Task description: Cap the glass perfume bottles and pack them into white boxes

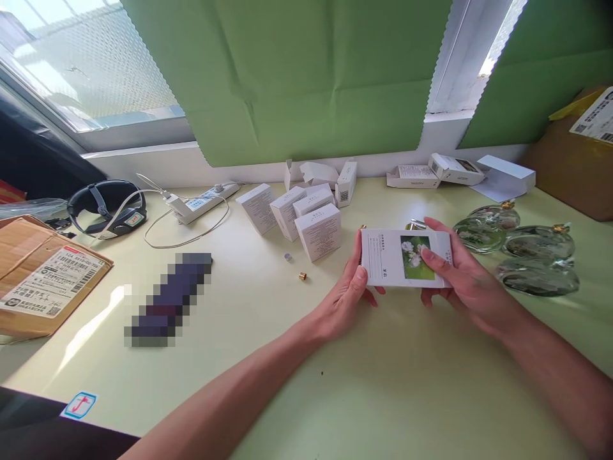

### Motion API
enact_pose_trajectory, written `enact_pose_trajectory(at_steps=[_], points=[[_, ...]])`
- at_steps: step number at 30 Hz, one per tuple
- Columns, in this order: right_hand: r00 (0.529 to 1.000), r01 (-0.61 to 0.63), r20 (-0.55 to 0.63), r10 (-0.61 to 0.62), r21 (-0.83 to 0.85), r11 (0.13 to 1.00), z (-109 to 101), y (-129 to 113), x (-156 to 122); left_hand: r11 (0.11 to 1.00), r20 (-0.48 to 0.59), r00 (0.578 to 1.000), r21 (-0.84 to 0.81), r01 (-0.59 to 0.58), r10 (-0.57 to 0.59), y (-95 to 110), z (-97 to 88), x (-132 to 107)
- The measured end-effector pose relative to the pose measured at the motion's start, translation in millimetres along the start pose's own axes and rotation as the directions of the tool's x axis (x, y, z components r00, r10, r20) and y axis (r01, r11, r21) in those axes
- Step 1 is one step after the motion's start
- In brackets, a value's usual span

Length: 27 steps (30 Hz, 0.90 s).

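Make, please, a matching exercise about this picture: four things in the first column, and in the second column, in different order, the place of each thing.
Column one
1. White cardboard box with a flower picture
2. Clear rounded glass bottles
3. Small golden metal cap
4. Green cloth curtain

Column two
A. Just left of the bare left hand
B. Hanging behind the pale table
C. Right of the bare right hand
D. Held between both hands

Pairs: 1-D, 2-C, 3-A, 4-B

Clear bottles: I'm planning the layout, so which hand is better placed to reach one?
Probably the right hand: it is nearer the clear bottles. The left hand grips the opposite end of the white box. Both hold it, so the right would first need freeing.
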State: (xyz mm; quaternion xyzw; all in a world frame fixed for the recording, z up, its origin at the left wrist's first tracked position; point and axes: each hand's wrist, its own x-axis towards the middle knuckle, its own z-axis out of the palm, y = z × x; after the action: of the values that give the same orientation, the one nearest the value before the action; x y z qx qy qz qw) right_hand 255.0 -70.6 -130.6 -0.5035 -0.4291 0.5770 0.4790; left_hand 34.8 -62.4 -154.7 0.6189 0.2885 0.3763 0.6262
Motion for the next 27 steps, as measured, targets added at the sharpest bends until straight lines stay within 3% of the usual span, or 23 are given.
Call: enact_pose_trajectory(at_steps=[4,9,12,15,19,22,24,25,27], points=[[1.000,0.030,0.004,-0.030,-0.043,0.999,-0.6,0.2,0.2,0.999,0.020,1.000,0.045,0.019,-0.020,2.8,1.1,-2.1],[0.994,0.104,0.007,-0.105,-0.175,0.979,-11.2,-3.8,1.0,0.986,-0.180,0.979,0.150,-0.066,0.093,-3.6,-1.1,-2.4],[0.996,0.034,0.084,-0.010,-0.287,0.957,-17.3,-6.2,0.7,0.978,-0.246,0.960,0.188,-0.086,0.132,-6.1,-4.3,-0.6],[0.986,-0.009,0.150,0.069,-0.367,0.930,-20.3,-3.5,3.3,0.980,-0.226,0.969,0.194,-0.055,0.099,-4.6,-6.7,1.3],[0.983,0.171,0.115,-0.142,-0.299,0.939,-18.8,0.0,7.4,0.933,-0.217,0.975,0.358,0.032,0.050,-1.9,-6.1,1.5],[0.953,0.298,0.036,-0.302,-0.295,0.908,-16.0,-4.6,6.8,0.838,-0.265,0.956,0.544,0.037,0.129,-1.7,-4.1,-0.4],[0.885,0.405,-0.078,-0.458,-0.353,0.843,-16.7,-9.2,6.4,0.792,-0.244,0.949,0.611,-0.008,0.198,-1.9,-2.9,-2.1],[0.811,0.473,-0.158,-0.564,-0.391,0.790,-18.4,-11.4,6.7,0.770,-0.213,0.952,0.637,-0.037,0.221,-1.9,-2.4,-3.0],[0.575,0.587,-0.313,-0.756,-0.486,0.648,-24.8,-15.9,7.8,0.708,-0.108,0.962,0.698,-0.106,0.251,-1.8,-1.1,-4.6]])
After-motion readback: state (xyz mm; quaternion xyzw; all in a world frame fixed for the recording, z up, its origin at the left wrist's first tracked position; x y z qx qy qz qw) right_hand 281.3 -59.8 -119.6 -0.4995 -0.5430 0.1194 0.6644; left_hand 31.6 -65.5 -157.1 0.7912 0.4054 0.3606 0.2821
